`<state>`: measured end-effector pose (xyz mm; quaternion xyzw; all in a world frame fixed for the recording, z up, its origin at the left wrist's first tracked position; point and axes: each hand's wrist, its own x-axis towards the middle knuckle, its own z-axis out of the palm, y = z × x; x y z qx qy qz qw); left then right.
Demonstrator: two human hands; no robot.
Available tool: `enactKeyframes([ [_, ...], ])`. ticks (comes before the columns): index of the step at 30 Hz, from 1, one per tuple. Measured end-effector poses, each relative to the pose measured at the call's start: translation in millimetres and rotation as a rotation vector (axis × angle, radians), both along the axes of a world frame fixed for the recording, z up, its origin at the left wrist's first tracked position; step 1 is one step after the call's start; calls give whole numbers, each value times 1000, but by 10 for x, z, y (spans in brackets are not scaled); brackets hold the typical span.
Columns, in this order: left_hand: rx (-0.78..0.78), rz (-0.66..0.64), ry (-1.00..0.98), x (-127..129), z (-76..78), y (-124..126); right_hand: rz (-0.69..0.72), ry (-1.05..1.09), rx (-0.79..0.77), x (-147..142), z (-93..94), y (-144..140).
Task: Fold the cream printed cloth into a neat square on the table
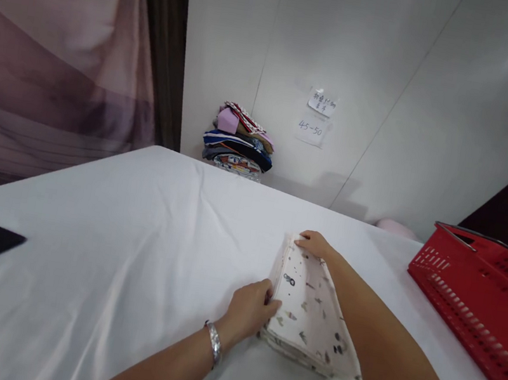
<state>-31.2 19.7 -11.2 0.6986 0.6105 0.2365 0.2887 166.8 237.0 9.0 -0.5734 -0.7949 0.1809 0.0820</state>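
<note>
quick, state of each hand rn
Left hand: closed on the patterned cloth at its left edge.
Right hand: touching its far end; grip cannot be told.

The left arm (170,353) slants up from the bottom middle to the left grip (254,309), fingers (262,286) curled, while the right arm (384,339) stretches higher from lower right, the right grip (316,244) pointing leftward.

The off-white cloth (309,314), printed with small scattered motifs, lies flat and folded in layers, its near-left edge between the left hand's (250,310) thumb and fingers, its far end under the right hand's (315,243) fingertips.
</note>
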Motion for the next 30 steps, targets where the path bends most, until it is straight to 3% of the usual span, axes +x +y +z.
enactKeyframes([
  [10,-22,0,-12,-1,-23,13,-63,-2,-91,64,118,110],
  [17,-41,7,-20,-1,-20,17,-25,-95,-300,42,198,259],
  [22,-40,1,-18,-1,-34,22,21,-163,-364,24,220,336],
  [26,-48,-1,-17,-3,-28,22,47,-210,-346,-3,186,388],
  [30,-52,7,-15,-4,-13,22,66,-203,-221,-19,111,411],
])
